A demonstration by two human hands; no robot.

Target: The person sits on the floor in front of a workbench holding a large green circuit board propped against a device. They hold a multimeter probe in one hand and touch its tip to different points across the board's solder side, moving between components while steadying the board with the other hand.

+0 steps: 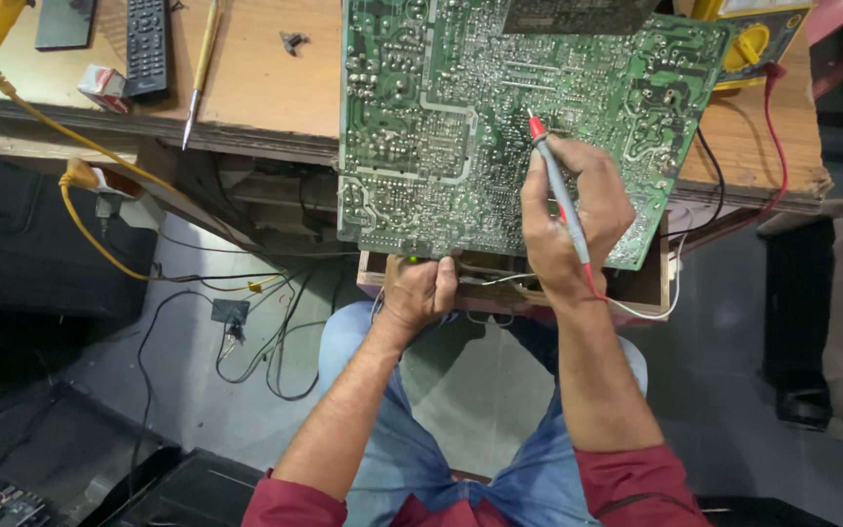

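Right hand (568, 220) is closed in a pen-style grip on a grey test probe (560, 195), its red tip touching the solder side of the green circuit board (431, 127) near the board's middle. The probe's red wire (776, 127) runs up the right side toward a yellow meter (758, 34) at the top right of the bench. Left hand (420, 291) is closed around the board's lower edge, fingers curled under it, just beside the right wrist. The board lies solder side up, partly on the wooden bench (265, 78) and partly overhanging an open drawer (651, 288). On the bench to the left: a black remote (146, 44), a small red-and-white box (102, 86), a thin screwdriver (199, 78). A yellow cable (80, 185) loops down the bench front at left. Black wires trail on the grey floor (197, 390). The person sits, blue jeans and red sleeves visible below.
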